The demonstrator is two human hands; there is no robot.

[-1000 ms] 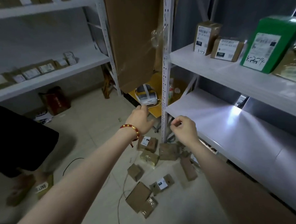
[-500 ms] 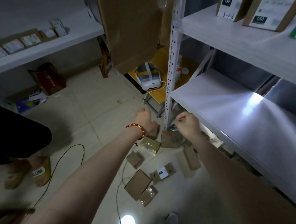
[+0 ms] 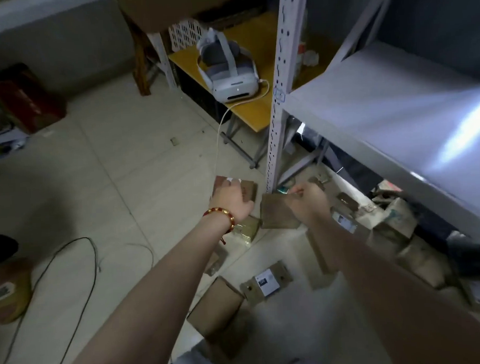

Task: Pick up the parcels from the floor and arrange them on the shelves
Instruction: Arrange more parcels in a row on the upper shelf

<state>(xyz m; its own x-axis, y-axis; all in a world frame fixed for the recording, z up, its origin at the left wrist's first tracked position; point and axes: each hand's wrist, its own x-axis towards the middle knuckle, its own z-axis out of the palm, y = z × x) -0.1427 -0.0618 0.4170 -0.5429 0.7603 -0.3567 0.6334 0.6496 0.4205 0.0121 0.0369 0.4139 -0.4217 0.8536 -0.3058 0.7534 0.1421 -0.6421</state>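
Note:
Several brown parcels lie scattered on the tiled floor by the foot of the grey shelf unit (image 3: 396,104). My left hand (image 3: 230,200), with a red bead bracelet on the wrist, reaches down and grips a small brown parcel (image 3: 247,189) with a white label. My right hand (image 3: 310,201) hovers with curled fingers over the upper right corner of a flat brown parcel (image 3: 275,214); nothing shows in it. Nearer me lie a labelled parcel (image 3: 266,282) and a plain box (image 3: 215,308). More parcels (image 3: 396,223) are piled under the lowest shelf board.
The shelf's perforated upright (image 3: 279,96) stands just behind my hands. A white headset (image 3: 227,71) sits on a low yellow table (image 3: 257,108), with its cable trailing to the floor. A black cable (image 3: 70,260) loops at left near another person's sandal (image 3: 8,288). A red bag (image 3: 26,101) leans on the wall.
I have bent down and my view has tilted to the floor. Both hands dropped from shelf height to the parcels; the left hand has closed on the labelled parcel.

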